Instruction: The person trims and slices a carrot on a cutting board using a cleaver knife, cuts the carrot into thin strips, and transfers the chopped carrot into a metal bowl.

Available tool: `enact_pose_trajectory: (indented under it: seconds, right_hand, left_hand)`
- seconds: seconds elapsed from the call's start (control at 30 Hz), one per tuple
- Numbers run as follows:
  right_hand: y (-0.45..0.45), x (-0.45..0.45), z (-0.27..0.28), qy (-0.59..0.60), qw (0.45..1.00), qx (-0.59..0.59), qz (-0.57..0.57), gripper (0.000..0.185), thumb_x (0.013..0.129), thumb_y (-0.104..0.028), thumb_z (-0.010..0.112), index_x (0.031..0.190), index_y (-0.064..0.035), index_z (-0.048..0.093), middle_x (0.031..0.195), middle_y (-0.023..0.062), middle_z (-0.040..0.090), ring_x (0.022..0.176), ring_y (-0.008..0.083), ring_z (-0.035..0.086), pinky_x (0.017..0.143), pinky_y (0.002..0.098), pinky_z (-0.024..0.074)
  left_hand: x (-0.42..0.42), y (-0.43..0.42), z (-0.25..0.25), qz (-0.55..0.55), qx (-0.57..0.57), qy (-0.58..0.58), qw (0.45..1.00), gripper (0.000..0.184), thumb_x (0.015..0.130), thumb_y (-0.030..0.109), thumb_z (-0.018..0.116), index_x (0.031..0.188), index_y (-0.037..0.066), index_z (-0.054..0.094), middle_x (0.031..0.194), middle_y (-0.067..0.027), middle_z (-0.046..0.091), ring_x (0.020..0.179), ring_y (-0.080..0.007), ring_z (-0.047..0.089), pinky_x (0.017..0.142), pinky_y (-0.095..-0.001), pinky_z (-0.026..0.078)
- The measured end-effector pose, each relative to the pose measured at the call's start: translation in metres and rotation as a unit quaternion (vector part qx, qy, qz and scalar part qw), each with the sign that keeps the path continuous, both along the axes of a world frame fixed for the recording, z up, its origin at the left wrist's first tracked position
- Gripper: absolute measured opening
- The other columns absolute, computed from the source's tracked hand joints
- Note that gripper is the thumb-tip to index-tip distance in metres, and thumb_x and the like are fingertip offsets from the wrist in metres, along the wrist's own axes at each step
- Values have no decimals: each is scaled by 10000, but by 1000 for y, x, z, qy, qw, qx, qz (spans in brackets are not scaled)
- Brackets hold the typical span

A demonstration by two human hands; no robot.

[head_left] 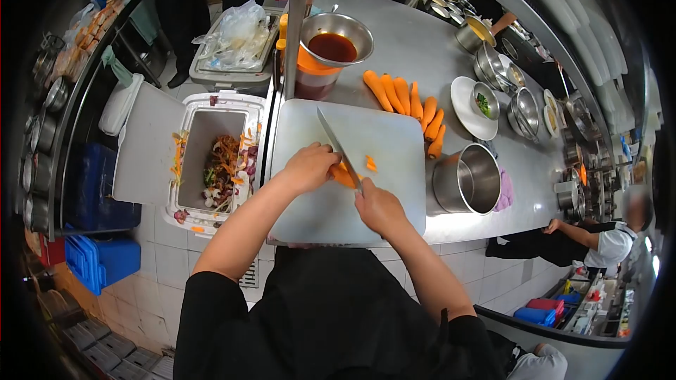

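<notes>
On the whitish rectangular cutting board [317, 223], we judge the step in hand to be slicing: the fingers of our left hand [310, 167] are curled closed on a bright orange carrot [343, 175], while those of our right hand [380, 209] wrap tightly around a long steel-bladed knife [335, 135]. Small cut orange pieces [370, 163] lie beside the blade; the next move, we judge, calls for left fingertips clear of its edge.

One knife [339, 145], one cutting board [310, 211], seven whole carrots [415, 102]
</notes>
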State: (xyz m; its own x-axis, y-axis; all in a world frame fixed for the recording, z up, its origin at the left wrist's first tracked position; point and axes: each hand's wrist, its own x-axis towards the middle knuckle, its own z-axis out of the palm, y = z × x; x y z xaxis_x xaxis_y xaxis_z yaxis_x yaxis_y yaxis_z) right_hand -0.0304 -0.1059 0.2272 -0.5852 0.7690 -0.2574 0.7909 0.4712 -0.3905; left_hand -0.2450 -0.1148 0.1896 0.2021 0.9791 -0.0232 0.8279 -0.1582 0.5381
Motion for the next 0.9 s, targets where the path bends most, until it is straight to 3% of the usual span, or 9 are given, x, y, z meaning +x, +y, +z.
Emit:
enact_pose_trajectory:
  seconds: [0.07, 0.27, 0.4, 0.47, 0.57, 0.7, 0.8, 0.9]
  right_hand:
    - [19, -4, -14, 20, 1000, 18, 7, 236, 944, -220, 527, 1015, 3, 489, 752, 272, 645, 736, 454, 640, 685, 554, 491]
    - [4, 4, 35, -17, 998, -50, 24, 252, 949, -231, 512, 1021, 10, 493, 794, 281, 650, 762, 467, 637, 706, 565, 481]
    - [12, -8, -7, -7, 999, -33, -14, 328, 951, -254, 523, 1087, 43, 490, 838, 302, 655, 803, 486, 630, 744, 554, 484]
    - [23, -4, 2, 38, 999, -36, -11, 272, 935, -238, 525, 1017, 19, 491, 789, 296, 645, 769, 478, 631, 726, 578, 473]
    - [18, 5, 34, -1, 998, -58, 32, 270, 936, -231, 521, 1025, 21, 484, 789, 296, 645, 760, 483, 626, 725, 578, 473]
    - [2, -7, -6, 14, 999, -39, -29, 273, 935, -221, 521, 1045, 24, 471, 791, 299, 644, 778, 493, 622, 729, 572, 472]
    - [22, 0, -5, 35, 999, -37, -5, 263, 934, -217, 525, 1037, 19, 474, 783, 303, 640, 773, 496, 622, 724, 572, 473]
    - [17, 1, 31, 23, 997, -71, 8, 270, 938, -232, 525, 1039, 15, 480, 790, 288, 647, 777, 486, 625, 726, 569, 473]
  left_hand:
    - [0, 0, 2, -3, -5, 4, 1000, 238, 777, 110, 732, 1005, 73, 674, 1009, -90, 629, 1012, -319, 580, 879, -420, 496]
    - [0, -2, -2, 6, 2, -7, 1000, 229, 782, 109, 727, 1004, 71, 680, 1009, -93, 633, 1014, -320, 581, 886, -422, 495]
    - [-1, -1, -2, -2, -2, -2, 1000, 247, 779, 109, 729, 1019, 72, 685, 1002, -95, 636, 1020, -318, 583, 891, -415, 495]
    - [-1, -3, -2, -12, -7, 0, 1000, 259, 777, 112, 731, 1029, 72, 686, 1001, -96, 637, 1022, -317, 584, 893, -414, 495]
    - [0, 0, -3, 8, 2, -10, 1000, 244, 770, 112, 737, 1005, 73, 683, 996, -94, 636, 1021, -317, 582, 895, -415, 493]
    - [0, 1, -1, 9, -5, -5, 1000, 234, 773, 113, 734, 998, 75, 682, 994, -92, 637, 1019, -317, 582, 896, -411, 493]
    - [-1, -1, -3, 7, -2, -3, 1000, 233, 775, 109, 726, 1002, 77, 684, 990, -92, 639, 1012, -317, 582, 893, -410, 494]
    - [0, 1, -3, 8, 11, -7, 1000, 221, 771, 110, 726, 985, 78, 682, 982, -89, 640, 1003, -316, 583, 888, -411, 494]
